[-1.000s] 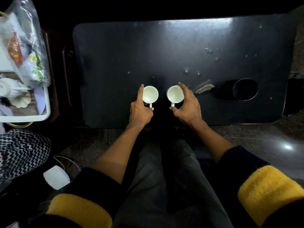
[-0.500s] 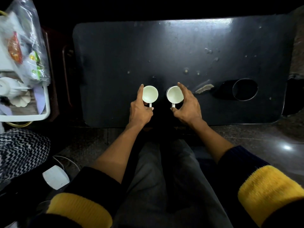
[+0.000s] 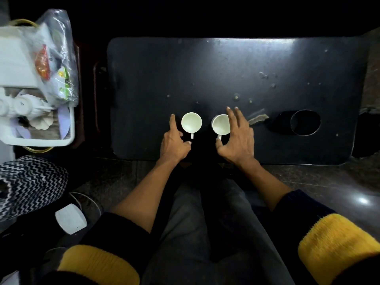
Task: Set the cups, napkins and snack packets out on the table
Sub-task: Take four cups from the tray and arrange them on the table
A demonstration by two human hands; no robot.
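White and small, two cups stand upright side by side on the dark table [image 3: 226,64], near its front edge, with a narrow gap between them and both handles pointing toward you. Your left hand [image 3: 174,144] lies just left of the left cup [image 3: 191,122]: the index finger is stretched forward along the cup's side, the thumb tip is close under the handle, and the other fingers are curled in. It does not grip the cup. Your right hand [image 3: 236,138] is spread loosely open around the right cup [image 3: 221,124]; the fingers reach past its right side and cover part of its rim, and the thumb tip is at the handle. Whether the fingers press the cup, I cannot tell. At your far left, a white tray [image 3: 68,128] holds a clear plastic bag of snack packets [image 3: 55,64], well apart from both hands.
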